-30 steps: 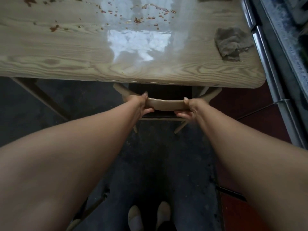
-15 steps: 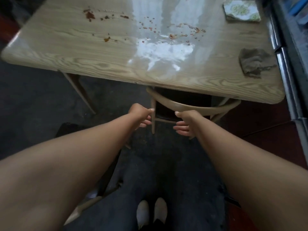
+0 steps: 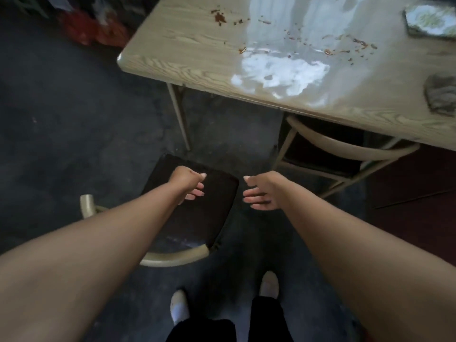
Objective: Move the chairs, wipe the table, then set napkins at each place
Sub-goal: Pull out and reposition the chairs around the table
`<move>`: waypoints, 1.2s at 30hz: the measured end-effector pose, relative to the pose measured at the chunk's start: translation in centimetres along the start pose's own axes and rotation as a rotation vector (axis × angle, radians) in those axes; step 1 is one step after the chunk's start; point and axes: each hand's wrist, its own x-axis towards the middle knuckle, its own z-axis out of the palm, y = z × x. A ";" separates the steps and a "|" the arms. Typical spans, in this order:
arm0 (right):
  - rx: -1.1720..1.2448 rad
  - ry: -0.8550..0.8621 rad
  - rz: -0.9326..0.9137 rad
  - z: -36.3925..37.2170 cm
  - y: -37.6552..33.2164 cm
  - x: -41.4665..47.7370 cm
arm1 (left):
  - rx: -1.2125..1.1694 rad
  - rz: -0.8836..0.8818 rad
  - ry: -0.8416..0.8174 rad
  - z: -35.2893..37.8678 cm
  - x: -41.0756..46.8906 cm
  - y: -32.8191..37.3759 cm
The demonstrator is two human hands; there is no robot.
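A wooden table [image 3: 192, 45] with red-brown crumbs and stains fills the upper right. One chair [image 3: 350, 149] with a curved pale back rail is tucked under its near edge. A second chair [image 3: 204, 218] with a dark seat stands free on the floor just in front of me. My left hand [image 3: 188, 185] hovers over that dark seat, fingers loosely curled, holding nothing. My right hand [image 3: 259, 192] hangs open between the two chairs, touching neither. A brown cloth [image 3: 440, 95] lies at the table's right edge, and a stack of patterned napkins [image 3: 431, 19] sits at the far right.
Dark concrete floor spreads to the left. A thin table leg [image 3: 179, 117] stands beyond the free chair. Red bags [image 3: 91, 30] lie on the floor at the upper left. My feet [image 3: 180, 307] are directly behind the free chair.
Both hands have let go of the tucked chair's back rail and drawn back to the left. The view has swung left, bringing the free chair under my hands.
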 end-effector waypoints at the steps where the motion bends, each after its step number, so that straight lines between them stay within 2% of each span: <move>1: 0.000 0.000 -0.001 1.8 0.3 -0.2 | 0.007 -0.008 0.007 -1.3 0.0 -1.4; 5: -0.002 -0.030 0.063 11.0 2.5 -1.1 | 0.070 -0.012 0.028 -7.5 0.1 -7.8; 10: 0.063 -0.104 0.160 19.9 5.2 -1.6 | 0.120 -0.030 0.147 -13.3 -0.2 -14.0; 16: 0.177 -0.133 0.306 25.4 7.6 -1.3 | 0.148 -0.164 0.330 -16.7 0.9 -19.4; 21: 0.290 -0.172 0.365 27.1 8.2 -0.8 | -0.042 -0.306 0.459 -16.9 1.6 -20.8; 24: 0.343 -0.169 0.414 28.3 8.4 -0.6 | -0.159 -0.368 0.357 -17.0 2.3 -21.7; 27: 0.582 -0.132 0.422 30.0 8.1 -0.1 | -0.254 -0.365 0.207 -16.5 3.0 -22.2; 32: 1.010 0.021 0.424 30.9 7.6 1.3 | -0.343 -0.365 0.186 -16.3 3.2 -21.3; 36: 1.002 0.043 0.364 30.5 6.2 2.0 | -0.337 -0.283 0.205 -16.6 4.6 -20.4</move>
